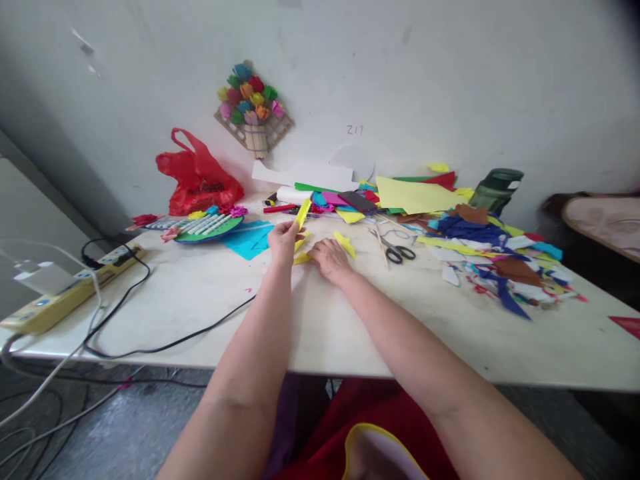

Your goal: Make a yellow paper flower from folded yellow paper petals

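A flat yellow paper strip stands tilted above a white, smooth-topped desk, its lower end pinched in the fingers of the left hand. The right hand, fingers bent close together, touches small yellow paper pieces just beside it. Black-handled scissors lie to the right, near crumpled multicoloured scraps; a glossy red plastic bag sits far left against a pale wall.

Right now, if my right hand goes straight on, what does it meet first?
Your right hand would probably meet the yellow piece at its fingers first; they may already touch, depth is unclear.
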Motion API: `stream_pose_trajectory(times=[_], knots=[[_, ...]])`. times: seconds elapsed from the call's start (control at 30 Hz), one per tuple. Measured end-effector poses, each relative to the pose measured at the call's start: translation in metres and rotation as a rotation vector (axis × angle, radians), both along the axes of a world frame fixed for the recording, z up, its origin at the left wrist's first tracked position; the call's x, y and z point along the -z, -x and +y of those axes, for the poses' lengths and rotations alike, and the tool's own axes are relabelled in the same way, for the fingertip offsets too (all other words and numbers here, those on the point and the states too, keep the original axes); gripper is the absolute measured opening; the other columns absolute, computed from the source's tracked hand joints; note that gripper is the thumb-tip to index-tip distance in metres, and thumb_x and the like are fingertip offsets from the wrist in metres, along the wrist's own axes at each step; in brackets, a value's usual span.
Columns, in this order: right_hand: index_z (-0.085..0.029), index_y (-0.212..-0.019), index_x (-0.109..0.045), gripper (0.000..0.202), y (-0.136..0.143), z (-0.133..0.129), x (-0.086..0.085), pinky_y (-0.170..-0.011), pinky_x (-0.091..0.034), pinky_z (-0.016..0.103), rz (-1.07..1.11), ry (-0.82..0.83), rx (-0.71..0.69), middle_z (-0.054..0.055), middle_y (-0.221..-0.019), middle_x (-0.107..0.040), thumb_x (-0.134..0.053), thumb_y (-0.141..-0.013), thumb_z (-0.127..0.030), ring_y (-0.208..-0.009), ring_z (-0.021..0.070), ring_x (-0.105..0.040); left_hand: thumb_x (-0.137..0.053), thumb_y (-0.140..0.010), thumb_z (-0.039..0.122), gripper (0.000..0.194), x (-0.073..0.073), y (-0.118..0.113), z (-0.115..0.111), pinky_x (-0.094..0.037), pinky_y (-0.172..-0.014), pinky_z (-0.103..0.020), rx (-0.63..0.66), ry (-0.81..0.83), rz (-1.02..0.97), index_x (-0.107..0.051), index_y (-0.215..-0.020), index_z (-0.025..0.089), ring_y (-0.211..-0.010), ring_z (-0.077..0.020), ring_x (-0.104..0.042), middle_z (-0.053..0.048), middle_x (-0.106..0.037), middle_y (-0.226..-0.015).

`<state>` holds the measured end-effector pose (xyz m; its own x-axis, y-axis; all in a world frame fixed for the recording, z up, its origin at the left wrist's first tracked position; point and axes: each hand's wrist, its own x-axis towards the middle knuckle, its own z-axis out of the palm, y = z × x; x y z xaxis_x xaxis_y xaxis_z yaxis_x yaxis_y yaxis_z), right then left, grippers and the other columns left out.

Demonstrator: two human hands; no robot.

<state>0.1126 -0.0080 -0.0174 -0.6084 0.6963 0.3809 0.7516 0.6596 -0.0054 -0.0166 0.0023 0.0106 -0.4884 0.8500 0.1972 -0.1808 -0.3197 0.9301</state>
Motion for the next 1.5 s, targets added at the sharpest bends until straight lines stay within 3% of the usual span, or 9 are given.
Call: stream_pose_trajectory(times=[0.1,0.43,0.63,0.87,1.1,1.27,1.4,1.5], knots=[[-0.020,-0.096,-0.070,0.028,0.000,0.001,0.002,-0.090,-0.036,0.036,0.023,0.002,0.019,0.009,-0.109,-0.064,-0.043,-0.089,-0.020,-0.106,0.0245,-0.049,-0.071,-0.063,0.027,0.020,0.001,0.000,0.001,-0.051,-0.059,-0.025,-0.002,-0.005,-0.004,-0.063,-0.072,0.011,-0.054,-0.0105,-0.060,-0.004,-0.064,-0.063],[-0.018,-0.090,-0.070,0.023,-0.018,0.003,0.003,-0.094,-0.043,0.035,0.188,0.127,0.054,0.008,-0.125,-0.059,-0.052,-0.079,-0.011,-0.103,0.0209,-0.059,-0.070,-0.059,0.022,0.019,0.004,0.004,0.004,-0.049,-0.059,-0.024,-0.027,-0.007,-0.009,-0.064,-0.073,0.011,-0.051,-0.0079,-0.056,-0.002,-0.064,-0.065],[-0.020,-0.079,-0.070,0.025,-0.025,0.010,0.003,-0.091,-0.047,0.038,0.333,0.045,0.011,0.006,-0.120,-0.063,-0.052,-0.071,-0.004,-0.101,0.0215,-0.060,-0.070,-0.056,0.022,0.023,0.002,0.008,0.002,-0.045,-0.054,-0.021,-0.016,0.010,-0.031,-0.064,-0.075,0.010,-0.046,-0.0057,-0.051,-0.002,-0.064,-0.061],[-0.020,-0.074,-0.067,0.025,-0.032,0.016,0.004,-0.086,-0.047,0.039,0.426,0.014,0.034,0.006,-0.108,-0.068,-0.054,-0.066,-0.001,-0.101,0.0235,-0.059,-0.075,-0.052,0.027,0.029,-0.002,0.007,-0.002,-0.046,-0.056,-0.021,0.079,0.033,-0.026,-0.064,-0.073,0.011,-0.051,-0.0072,-0.054,-0.002,-0.064,-0.062],[-0.020,-0.073,-0.066,0.015,-0.043,0.017,-0.002,-0.083,-0.046,0.038,0.537,-0.001,0.056,0.006,-0.091,-0.070,-0.058,-0.067,-0.008,-0.091,0.0231,-0.060,-0.077,-0.049,0.022,0.029,-0.002,0.007,0.001,-0.046,-0.055,-0.021,0.138,0.113,0.011,-0.064,-0.073,0.011,-0.047,-0.0059,-0.052,0.001,-0.062,-0.060],[-0.020,-0.072,-0.065,0.010,-0.051,0.023,-0.004,-0.081,-0.048,0.036,0.783,-0.028,0.117,0.006,-0.085,-0.070,-0.058,-0.069,-0.014,-0.085,0.0222,-0.062,-0.077,-0.051,0.022,0.025,0.005,0.009,0.004,-0.045,-0.055,-0.021,0.174,0.121,0.069,-0.062,-0.068,0.011,-0.047,-0.0057,-0.052,0.002,-0.061,-0.059],[-0.018,-0.074,-0.065,0.008,-0.055,0.027,-0.005,-0.079,-0.049,0.037,0.962,-0.009,0.212,0.007,-0.083,-0.070,-0.059,-0.071,-0.023,-0.082,0.0227,-0.063,-0.077,-0.052,0.022,0.024,0.009,0.009,0.003,-0.045,-0.054,-0.022,0.287,0.151,0.154,-0.063,-0.068,0.012,-0.048,-0.0062,-0.051,0.002,-0.058,-0.056],[-0.020,-0.073,-0.065,0.006,-0.057,0.028,-0.007,-0.079,-0.049,0.037,0.986,-0.015,0.176,0.006,-0.084,-0.070,-0.060,-0.070,-0.022,-0.083,0.0218,-0.063,-0.077,-0.051,0.021,0.024,0.008,0.008,-0.001,-0.047,-0.056,-0.023,0.379,0.195,0.201,-0.063,-0.069,0.012,-0.049,-0.0068,-0.053,0.002,-0.059,-0.058]])
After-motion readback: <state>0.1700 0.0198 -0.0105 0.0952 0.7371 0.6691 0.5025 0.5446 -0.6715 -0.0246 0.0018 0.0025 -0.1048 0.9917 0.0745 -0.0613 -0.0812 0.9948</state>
